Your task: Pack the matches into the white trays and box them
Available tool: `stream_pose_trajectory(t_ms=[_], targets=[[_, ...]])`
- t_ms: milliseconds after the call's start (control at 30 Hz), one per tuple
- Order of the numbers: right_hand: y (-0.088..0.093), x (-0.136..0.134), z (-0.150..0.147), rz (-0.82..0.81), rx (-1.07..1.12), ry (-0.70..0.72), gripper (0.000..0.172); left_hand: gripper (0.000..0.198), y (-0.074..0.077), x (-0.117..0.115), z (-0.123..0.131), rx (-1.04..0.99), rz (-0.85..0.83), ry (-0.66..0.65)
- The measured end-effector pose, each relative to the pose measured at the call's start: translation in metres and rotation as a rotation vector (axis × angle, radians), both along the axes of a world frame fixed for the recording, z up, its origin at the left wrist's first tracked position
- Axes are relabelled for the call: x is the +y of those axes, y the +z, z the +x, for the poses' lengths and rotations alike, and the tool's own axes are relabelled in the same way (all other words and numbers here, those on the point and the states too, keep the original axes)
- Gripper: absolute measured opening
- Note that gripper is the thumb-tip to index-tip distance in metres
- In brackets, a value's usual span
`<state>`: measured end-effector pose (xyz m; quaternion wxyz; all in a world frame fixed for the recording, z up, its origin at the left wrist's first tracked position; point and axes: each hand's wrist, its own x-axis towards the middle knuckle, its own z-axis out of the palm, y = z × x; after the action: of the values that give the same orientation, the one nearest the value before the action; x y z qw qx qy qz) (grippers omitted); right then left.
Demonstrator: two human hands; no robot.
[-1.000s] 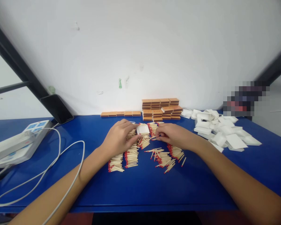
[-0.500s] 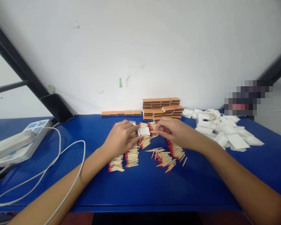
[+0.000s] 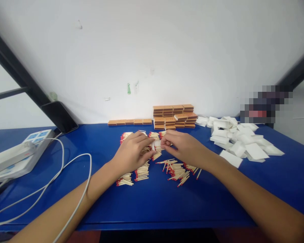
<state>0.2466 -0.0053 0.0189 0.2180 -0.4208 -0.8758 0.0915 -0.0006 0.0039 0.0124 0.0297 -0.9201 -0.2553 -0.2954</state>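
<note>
A small white matchbox tray is held at its left edge between the thumb and fingers of my left hand. My right hand is closed in a pinch at the tray's right side, and its fingertips hide whatever they hold. Beneath and around both hands lie rows of red-headed matches. A looser heap of matches lies just in front of my right hand.
Behind my hands, orange matchboxes are stacked against the wall, with a low row of matchboxes to their left. White trays are piled at right. At left are a power strip, a white cable and a black phone.
My right hand has moved left, bringing its pinched fingertips to the tray, and now covers part of it. My left hand keeps its hold on the tray. The view has shifted slightly.
</note>
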Motion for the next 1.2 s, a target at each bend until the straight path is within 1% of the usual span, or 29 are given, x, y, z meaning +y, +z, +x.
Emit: stream_pose_trajectory(t_ms=[100, 267, 367, 500, 667, 800, 933, 1067, 1133, 1200], targets=[[0.003, 0.002, 0.003, -0.001, 0.027, 0.006, 0.011, 0.032, -0.001, 0.002, -0.001, -0.013, 0.018, 0.015], [0.010, 0.006, 0.012, 0.022, 0.027, -0.070, 0.015, 0.031, -0.002, 0.007, -0.006, -0.038, 0.014, 0.038], [0.011, 0.006, 0.013, 0.031, 0.053, -0.070, 0.016, 0.033, -0.002, 0.008, -0.007, -0.040, 0.003, 0.039], [0.009, 0.003, 0.008, 0.018, 0.087, -0.019, 0.010, 0.030, -0.001, 0.007, -0.006, -0.044, 0.001, 0.027], [0.002, 0.003, 0.004, -0.027, 0.047, 0.029, 0.014, 0.030, 0.000, 0.003, -0.004, -0.038, -0.017, -0.004], [-0.001, 0.004, 0.001, -0.073, 0.020, 0.043, 0.013, 0.030, 0.000, 0.002, -0.003, -0.043, -0.034, -0.014], [0.000, 0.003, 0.000, -0.054, 0.027, 0.035, 0.012, 0.031, -0.002, 0.003, -0.003, -0.041, -0.045, -0.015], [0.006, 0.002, 0.003, -0.022, 0.061, 0.020, 0.013, 0.031, -0.003, 0.006, -0.006, -0.059, -0.038, 0.015], [0.010, 0.003, 0.008, -0.006, 0.068, -0.017, 0.014, 0.032, -0.003, 0.008, -0.008, -0.076, -0.029, 0.055], [0.010, 0.007, 0.012, -0.020, 0.023, -0.066, 0.015, 0.033, -0.004, 0.011, -0.010, -0.092, -0.017, 0.099]])
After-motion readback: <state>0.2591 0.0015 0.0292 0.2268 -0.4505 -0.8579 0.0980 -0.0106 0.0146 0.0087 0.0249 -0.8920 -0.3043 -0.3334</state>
